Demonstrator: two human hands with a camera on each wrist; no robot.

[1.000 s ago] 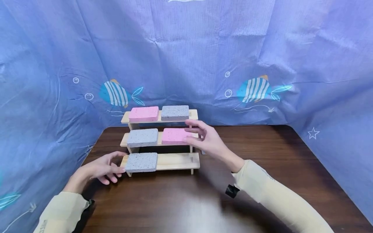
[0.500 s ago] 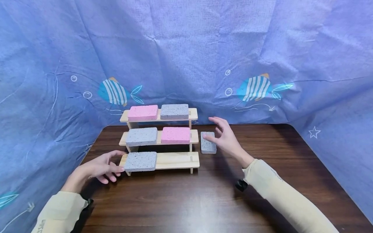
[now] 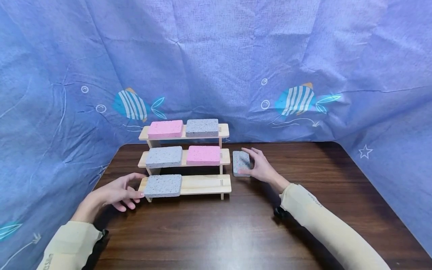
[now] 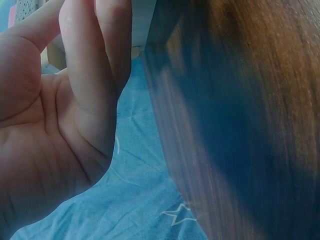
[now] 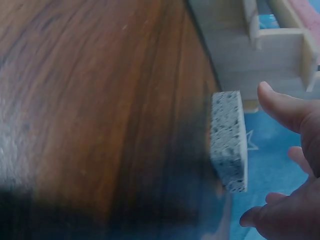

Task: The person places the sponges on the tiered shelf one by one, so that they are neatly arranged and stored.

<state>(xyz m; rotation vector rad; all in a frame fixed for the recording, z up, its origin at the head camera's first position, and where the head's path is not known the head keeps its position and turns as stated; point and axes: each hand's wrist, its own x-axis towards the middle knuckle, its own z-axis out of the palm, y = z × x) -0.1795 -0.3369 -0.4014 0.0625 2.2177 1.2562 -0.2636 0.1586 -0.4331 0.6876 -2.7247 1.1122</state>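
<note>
A three-step wooden stand [image 3: 202,185] bears pitted, rectangular pumice stones. On its bottom step lies a grey pumice stone [image 3: 163,185], at the left. My left hand [image 3: 116,191] holds that step's left end between thumb and index finger, the other fingers hanging loose below. Right of the stand, another grey pumice stone [image 3: 240,162] lies flat on the table. Over its right side reaches my right hand [image 3: 264,168], thumb near the front end and index finger near the back end. In the right wrist view, spread fingers surround that stone [image 5: 228,140] with a visible gap.
The middle step carries a grey stone [image 3: 164,156] and a pink stone [image 3: 203,155]. On the top step are a pink stone [image 3: 165,129] and a grey stone [image 3: 202,128]. A blue fish-print curtain [image 3: 216,67] surrounds the brown wooden table [image 3: 189,232].
My right hand has moved right from the middle step's pink stone, uncovering the grey stone on the table, then lowered around it. My left hand has stayed at the bottom step.
</note>
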